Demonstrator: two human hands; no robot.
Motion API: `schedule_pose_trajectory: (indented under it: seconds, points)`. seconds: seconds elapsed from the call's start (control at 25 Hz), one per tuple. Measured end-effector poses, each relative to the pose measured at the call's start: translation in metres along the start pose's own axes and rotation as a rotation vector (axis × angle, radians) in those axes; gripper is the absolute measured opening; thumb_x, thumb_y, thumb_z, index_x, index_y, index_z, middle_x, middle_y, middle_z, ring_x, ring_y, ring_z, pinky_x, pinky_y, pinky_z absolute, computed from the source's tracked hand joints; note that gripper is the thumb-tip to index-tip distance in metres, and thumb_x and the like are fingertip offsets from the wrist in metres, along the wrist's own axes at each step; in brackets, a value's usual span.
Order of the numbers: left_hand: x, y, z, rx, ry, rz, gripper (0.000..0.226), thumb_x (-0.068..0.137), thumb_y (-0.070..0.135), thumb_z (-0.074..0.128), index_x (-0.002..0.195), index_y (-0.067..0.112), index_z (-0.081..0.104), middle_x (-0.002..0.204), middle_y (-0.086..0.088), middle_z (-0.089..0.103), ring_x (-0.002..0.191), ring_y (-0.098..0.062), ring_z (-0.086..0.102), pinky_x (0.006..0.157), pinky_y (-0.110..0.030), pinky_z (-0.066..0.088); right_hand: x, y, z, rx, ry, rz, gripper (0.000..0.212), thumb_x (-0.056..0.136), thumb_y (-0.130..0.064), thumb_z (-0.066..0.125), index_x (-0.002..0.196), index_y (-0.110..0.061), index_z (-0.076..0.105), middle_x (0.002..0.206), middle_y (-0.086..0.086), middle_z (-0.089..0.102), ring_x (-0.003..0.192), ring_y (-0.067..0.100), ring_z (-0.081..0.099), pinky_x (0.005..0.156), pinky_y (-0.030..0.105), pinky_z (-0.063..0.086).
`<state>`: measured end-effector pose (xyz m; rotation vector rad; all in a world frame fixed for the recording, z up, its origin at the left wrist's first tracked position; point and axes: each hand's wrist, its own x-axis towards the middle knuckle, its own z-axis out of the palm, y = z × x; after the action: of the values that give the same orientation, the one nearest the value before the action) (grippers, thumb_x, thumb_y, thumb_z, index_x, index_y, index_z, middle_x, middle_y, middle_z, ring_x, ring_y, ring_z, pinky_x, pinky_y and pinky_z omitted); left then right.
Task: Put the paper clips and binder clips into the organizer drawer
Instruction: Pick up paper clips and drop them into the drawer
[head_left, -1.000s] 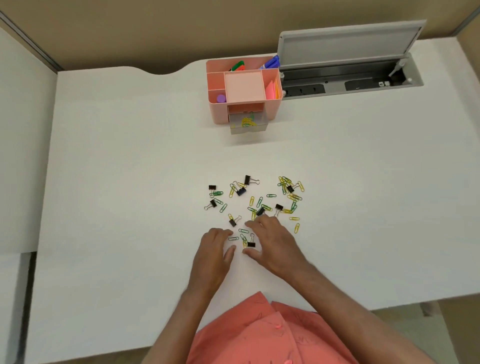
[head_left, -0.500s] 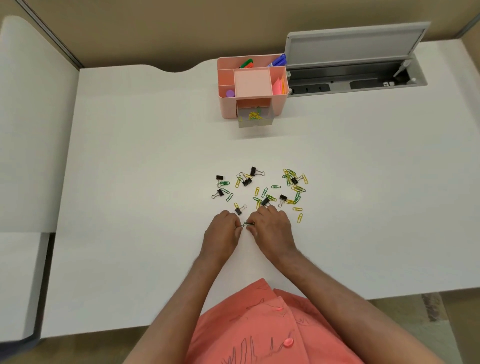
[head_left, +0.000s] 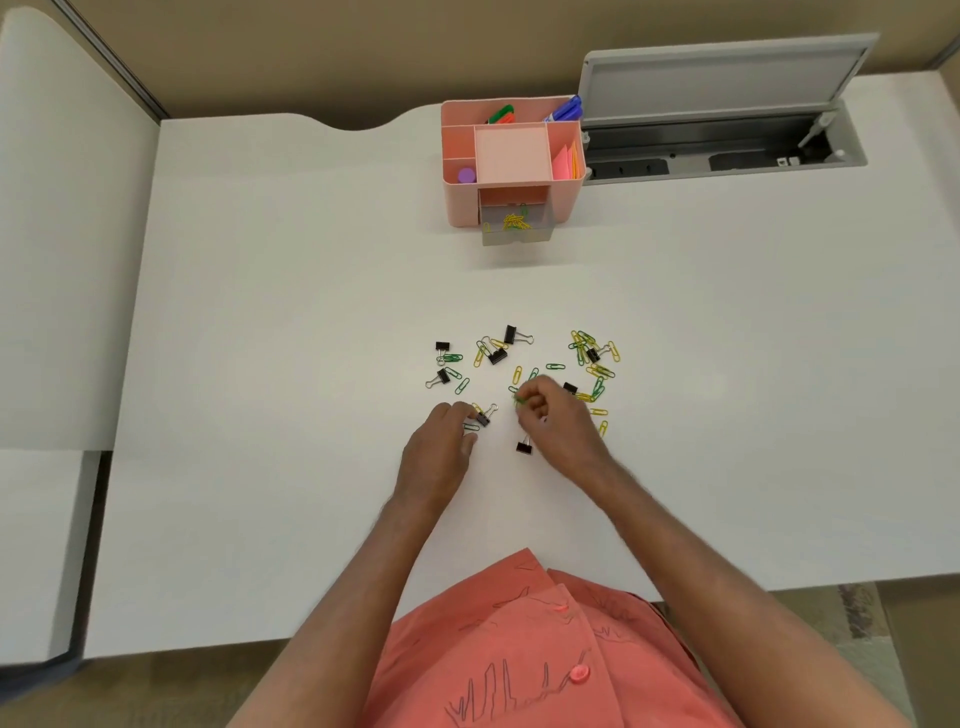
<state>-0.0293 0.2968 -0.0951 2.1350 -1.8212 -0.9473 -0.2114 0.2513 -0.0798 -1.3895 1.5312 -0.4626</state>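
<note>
Green and yellow paper clips (head_left: 592, 364) and small black binder clips (head_left: 511, 335) lie scattered on the white desk (head_left: 260, 312). My right hand (head_left: 558, 426) is closed on a few green and yellow paper clips (head_left: 519, 400) at the near side of the scatter. My left hand (head_left: 441, 447) rests on the desk, its fingertips touching a black binder clip (head_left: 483, 417). Another binder clip (head_left: 524, 447) lies between my hands. The pink organizer (head_left: 511, 156) stands at the back, its clear drawer (head_left: 514, 226) pulled out with several paper clips inside.
The organizer's upper compartments hold markers, sticky notes and a purple item. A grey cable hatch (head_left: 722, 114) stands open right of it. A partition runs along the desk's back edge, and a lower white surface (head_left: 52, 234) adjoins the desk on the left.
My hands have moved apart. The right hand has lifted paper clips off the desk, leaving a binder clip behind; the left hand has shifted left onto another binder clip. The view has tilted.
</note>
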Motion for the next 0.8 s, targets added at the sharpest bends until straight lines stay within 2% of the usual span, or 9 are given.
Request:
schedule_pose_trajectory:
  seconds: [0.08,0.16,0.28,0.36,0.44,0.52,0.64,0.72,0.8]
  points:
    - [0.004,-0.001,0.002,-0.017,0.006,-0.015,0.011,0.097,0.019,0.061,0.108,0.02,0.063,0.107,0.002,0.06,0.092,-0.022,0.063,0.077,-0.037,0.053,0.013,-0.008,-0.014,0.268,0.066,0.16,0.014,0.093,-0.008,0.059,0.094,-0.02,0.065,0.084,-0.002,0.064,0.071,0.01,0.057,0.063,0.019,0.049]
    - [0.006,-0.002,0.002,-0.039,-0.005,-0.031,0.006,0.098,0.02,0.061,0.103,0.019,0.065,0.105,0.002,0.06,0.09,-0.02,0.063,0.076,-0.034,0.051,0.027,-0.014,-0.026,0.38,0.11,0.25,0.011,0.091,-0.007,0.057,0.089,-0.016,0.063,0.08,0.002,0.064,0.069,0.014,0.058,0.062,0.022,0.049]
    - [0.008,-0.002,0.0,-0.045,-0.011,-0.032,0.003,0.098,0.02,0.063,0.097,0.018,0.065,0.104,0.002,0.056,0.084,-0.018,0.061,0.074,-0.032,0.05,0.044,-0.011,-0.035,0.148,0.13,0.205,0.003,0.086,-0.016,0.063,0.089,-0.017,0.063,0.082,-0.002,0.061,0.07,0.012,0.056,0.061,0.025,0.048]
    - [0.01,-0.003,-0.001,-0.046,-0.02,-0.034,0.004,0.097,0.017,0.063,0.094,0.018,0.066,0.104,0.002,0.055,0.083,-0.02,0.062,0.075,-0.034,0.053,0.052,-0.005,-0.032,-0.156,0.128,0.132,0.012,0.084,-0.026,0.07,0.092,-0.02,0.063,0.089,-0.003,0.061,0.076,0.013,0.057,0.066,0.028,0.045]
    - [0.013,-0.003,-0.002,-0.016,-0.047,-0.031,0.005,0.096,0.015,0.063,0.094,0.017,0.066,0.104,0.001,0.056,0.083,-0.021,0.062,0.075,-0.037,0.054,0.058,-0.003,-0.025,-0.349,0.111,0.114,0.024,0.084,-0.036,0.076,0.095,-0.019,0.063,0.097,-0.004,0.059,0.085,0.014,0.057,0.07,0.029,0.042]
    - [0.015,-0.001,-0.004,0.017,-0.074,-0.021,0.008,0.095,0.012,0.06,0.09,0.017,0.064,0.101,0.002,0.055,0.081,-0.022,0.061,0.073,-0.036,0.053,0.061,-0.006,-0.018,-0.376,0.099,0.116,0.023,0.084,-0.034,0.078,0.092,-0.016,0.066,0.097,-0.002,0.062,0.088,0.016,0.059,0.07,0.031,0.043]
    - [0.017,0.001,-0.005,0.059,-0.076,0.002,0.016,0.092,0.005,0.052,0.085,0.018,0.057,0.094,0.001,0.055,0.077,-0.023,0.058,0.067,-0.034,0.048,0.068,-0.016,-0.013,-0.378,0.044,0.119,0.01,0.088,-0.014,0.073,0.08,-0.009,0.072,0.086,0.003,0.074,0.081,0.021,0.069,0.067,0.03,0.051]
    - [0.018,-0.001,-0.005,0.045,-0.076,0.003,0.015,0.092,0.005,0.049,0.089,0.018,0.056,0.09,0.001,0.058,0.077,-0.024,0.057,0.065,-0.035,0.046,0.07,-0.019,-0.014,-0.401,0.008,0.117,0.015,0.089,-0.01,0.069,0.075,-0.012,0.07,0.081,0.001,0.073,0.075,0.021,0.07,0.061,0.027,0.049]
    - [0.02,-0.003,-0.006,-0.059,-0.053,-0.023,0.015,0.095,0.007,0.051,0.103,0.018,0.058,0.091,0.003,0.06,0.08,-0.019,0.056,0.064,-0.03,0.043,0.069,-0.017,-0.018,-0.362,0.014,0.085,0.011,0.089,-0.01,0.066,0.077,-0.012,0.068,0.079,-0.003,0.069,0.071,0.018,0.067,0.056,0.026,0.047]
